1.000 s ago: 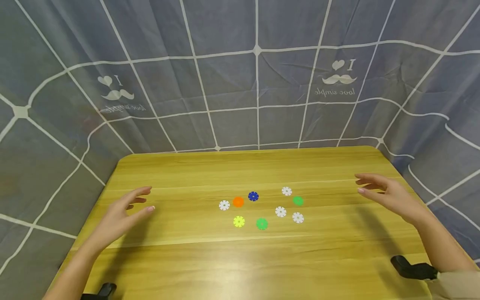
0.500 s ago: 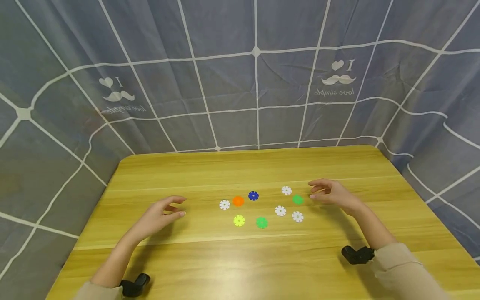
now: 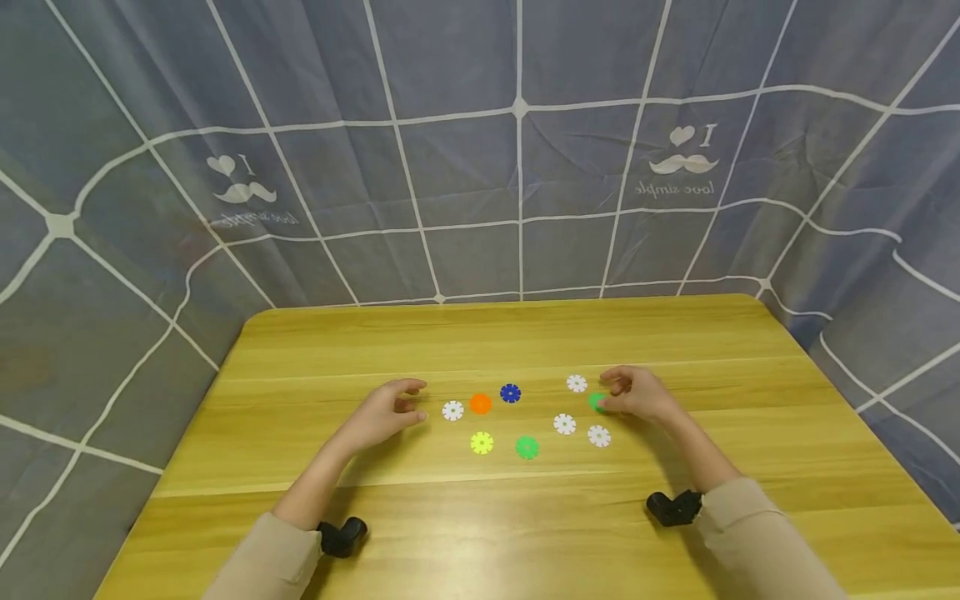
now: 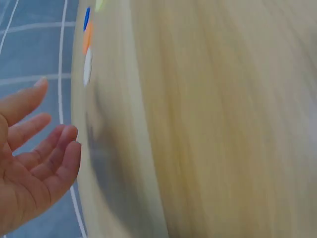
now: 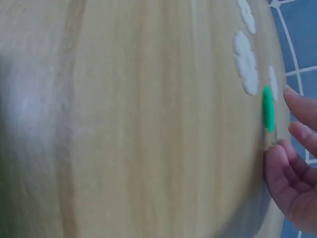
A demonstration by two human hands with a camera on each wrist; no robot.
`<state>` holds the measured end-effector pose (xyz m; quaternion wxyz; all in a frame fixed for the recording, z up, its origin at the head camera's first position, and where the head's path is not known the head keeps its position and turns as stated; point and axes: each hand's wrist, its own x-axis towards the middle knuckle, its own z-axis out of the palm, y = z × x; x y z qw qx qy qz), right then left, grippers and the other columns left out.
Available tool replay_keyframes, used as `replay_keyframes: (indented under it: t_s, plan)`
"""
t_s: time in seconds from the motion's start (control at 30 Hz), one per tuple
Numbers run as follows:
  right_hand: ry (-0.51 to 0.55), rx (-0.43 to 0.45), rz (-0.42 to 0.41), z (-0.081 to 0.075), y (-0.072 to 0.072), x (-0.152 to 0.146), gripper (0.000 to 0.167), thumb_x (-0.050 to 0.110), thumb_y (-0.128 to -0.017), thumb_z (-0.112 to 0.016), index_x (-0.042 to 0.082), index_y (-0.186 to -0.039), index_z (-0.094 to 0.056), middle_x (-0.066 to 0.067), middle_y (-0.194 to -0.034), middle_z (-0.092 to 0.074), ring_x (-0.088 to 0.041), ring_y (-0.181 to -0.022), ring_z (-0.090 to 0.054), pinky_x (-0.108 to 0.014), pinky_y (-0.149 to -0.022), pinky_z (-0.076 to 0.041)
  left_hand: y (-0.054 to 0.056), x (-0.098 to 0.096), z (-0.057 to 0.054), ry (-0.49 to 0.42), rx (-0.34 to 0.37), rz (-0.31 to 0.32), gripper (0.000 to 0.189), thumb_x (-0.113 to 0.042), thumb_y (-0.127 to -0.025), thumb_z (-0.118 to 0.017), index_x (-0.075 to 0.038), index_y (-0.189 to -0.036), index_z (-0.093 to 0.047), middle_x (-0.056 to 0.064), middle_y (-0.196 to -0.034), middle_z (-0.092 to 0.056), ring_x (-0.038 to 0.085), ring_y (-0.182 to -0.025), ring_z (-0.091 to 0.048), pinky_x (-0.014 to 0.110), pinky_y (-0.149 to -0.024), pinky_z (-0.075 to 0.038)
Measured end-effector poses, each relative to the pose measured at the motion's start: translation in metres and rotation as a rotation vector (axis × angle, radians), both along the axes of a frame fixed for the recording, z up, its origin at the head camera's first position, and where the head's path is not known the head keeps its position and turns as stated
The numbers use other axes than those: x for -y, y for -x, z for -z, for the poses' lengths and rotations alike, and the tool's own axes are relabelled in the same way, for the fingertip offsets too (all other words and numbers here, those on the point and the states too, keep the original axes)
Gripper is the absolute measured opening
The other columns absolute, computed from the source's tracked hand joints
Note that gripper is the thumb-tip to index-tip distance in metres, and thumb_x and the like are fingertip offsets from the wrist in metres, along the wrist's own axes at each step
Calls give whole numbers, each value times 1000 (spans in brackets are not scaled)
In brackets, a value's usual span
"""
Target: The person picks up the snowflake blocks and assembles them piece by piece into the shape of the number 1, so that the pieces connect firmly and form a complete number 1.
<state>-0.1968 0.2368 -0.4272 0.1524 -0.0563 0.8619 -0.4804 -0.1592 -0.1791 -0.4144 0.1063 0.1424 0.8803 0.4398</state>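
Note:
Notched plastic interlocking discs lie flat on the wooden table. My right hand (image 3: 633, 393) is over the right-hand green disc (image 3: 597, 402), its thumb covering part of that disc in the head view. In the right wrist view, this green disc (image 5: 268, 109) lies just beyond the fingertips, with no grip on it visible. My left hand (image 3: 386, 410) hovers left of a white disc (image 3: 452, 410), holding nothing, its fingers loosely bent. Near that disc are an orange disc (image 3: 481, 404), a blue disc (image 3: 510, 392) and a yellow disc (image 3: 482, 442).
Another green disc (image 3: 527, 447) lies front centre. Further white discs surround the right-hand green one: one behind (image 3: 577, 383), one to the left (image 3: 565, 424), one in front (image 3: 599, 436). A grey curtain with white lines (image 3: 465, 192) hangs behind the table (image 3: 480, 517).
Both hands have moved inward from the table's sides toward the discs. The right hand has come over the right-hand green disc; the left has neared the leftmost white disc. The discs have stayed put.

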Motion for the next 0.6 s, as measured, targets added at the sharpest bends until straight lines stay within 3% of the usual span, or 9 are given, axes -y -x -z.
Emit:
replay_keyframes:
  t_s: [0.27, 0.6]
  plan:
    - [-127, -67, 4, 8, 2, 7, 38, 2, -83, -79, -12, -113, -60, -4, -75, -44, -19, -69, -39, -28, -59, -34, 12, -30, 10, 51, -29, 36, 45, -3, -88, -74, 12, -127, -58, 24, -122, -63, 27, -93, -58, 36, -81, -51]
    - [-247, -84, 2, 5, 1, 17, 26, 7, -81, -81, -3, -97, -62, -5, -77, -43, -20, -70, -39, -30, -61, -33, 22, -47, 19, 121, -65, -29, 24, -4, -80, -82, 4, -98, -68, 9, -89, -58, 21, -82, -48, 33, -75, -44]
